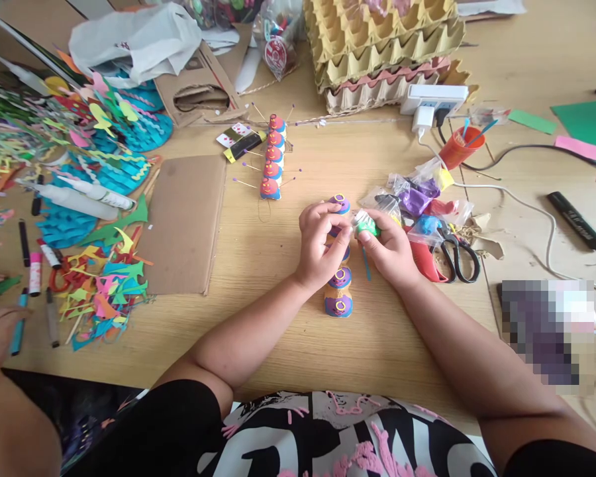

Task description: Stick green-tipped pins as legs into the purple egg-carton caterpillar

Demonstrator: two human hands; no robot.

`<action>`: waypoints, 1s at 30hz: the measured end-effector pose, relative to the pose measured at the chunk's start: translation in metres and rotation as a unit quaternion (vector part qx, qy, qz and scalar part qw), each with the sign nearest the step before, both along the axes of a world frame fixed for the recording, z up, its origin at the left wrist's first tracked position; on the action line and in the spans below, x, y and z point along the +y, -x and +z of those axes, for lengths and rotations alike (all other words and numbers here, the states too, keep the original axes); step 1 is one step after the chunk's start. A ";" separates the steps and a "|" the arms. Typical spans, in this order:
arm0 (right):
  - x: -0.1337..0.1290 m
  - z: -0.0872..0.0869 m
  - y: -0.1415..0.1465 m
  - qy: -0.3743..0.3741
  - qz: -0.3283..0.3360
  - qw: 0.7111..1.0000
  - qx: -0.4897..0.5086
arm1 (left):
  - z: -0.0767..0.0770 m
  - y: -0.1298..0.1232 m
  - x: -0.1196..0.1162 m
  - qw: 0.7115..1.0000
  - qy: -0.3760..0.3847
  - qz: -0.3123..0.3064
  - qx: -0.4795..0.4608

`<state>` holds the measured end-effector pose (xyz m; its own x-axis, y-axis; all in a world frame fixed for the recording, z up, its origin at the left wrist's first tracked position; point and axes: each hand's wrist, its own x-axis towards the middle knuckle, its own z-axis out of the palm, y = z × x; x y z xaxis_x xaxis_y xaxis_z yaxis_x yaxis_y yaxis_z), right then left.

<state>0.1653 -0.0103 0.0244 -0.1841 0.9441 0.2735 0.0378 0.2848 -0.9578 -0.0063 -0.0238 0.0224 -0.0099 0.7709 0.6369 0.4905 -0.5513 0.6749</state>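
Note:
Near the middle of the wooden table, my right hand [390, 248] grips a small plastic bag of green clay [366, 225] between thumb and fingers. Just left of it my left hand [322, 245] is closed in a pinch, its fingertips close to the bag; whatever they may hold is too small to make out. Beneath and between the hands lies a caterpillar strip [338, 303] with purple and blue humps and yellow rings, partly hidden by my left hand. Farther back stands a second caterpillar strip [273, 158] in red and blue, with thin purple-tipped sticks on its sides.
Bags of coloured clay [417, 195], black-handled scissors [459, 255] and an orange cup [461, 147] are on the right. Egg trays [387, 53] stand behind. Cardboard [181, 225], paper scraps [112, 291] and glue bottles [97, 195] lie left, near another person's hand.

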 end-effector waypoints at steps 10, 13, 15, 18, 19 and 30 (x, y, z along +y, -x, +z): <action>-0.001 -0.001 -0.005 0.006 -0.059 0.998 -0.025 | 0.002 0.001 -0.002 1.000 -0.013 -0.004 -0.020; -0.001 -0.001 -0.004 -0.001 -0.057 0.998 -0.021 | 0.003 0.000 -0.003 1.000 -0.025 -0.005 0.002; -0.001 0.000 -0.003 0.007 -0.041 0.999 -0.012 | 0.004 0.000 -0.003 0.999 -0.032 -0.001 0.014; -0.002 0.000 0.000 0.031 -0.004 0.999 0.028 | 0.004 0.000 -0.002 0.999 -0.039 0.015 0.029; -0.002 -0.001 0.000 0.037 0.005 0.998 0.048 | 0.004 0.000 -0.002 0.998 -0.042 0.022 0.032; -0.003 0.001 -0.003 -0.035 -0.020 0.999 0.000 | -0.001 0.001 0.001 0.999 -0.031 0.036 0.023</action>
<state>0.1679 -0.0134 0.0255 -0.1461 0.9290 0.3400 0.0506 0.3503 -0.9353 -0.0070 -0.0223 0.0217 -0.0336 0.7286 0.6841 0.5594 -0.5536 0.6170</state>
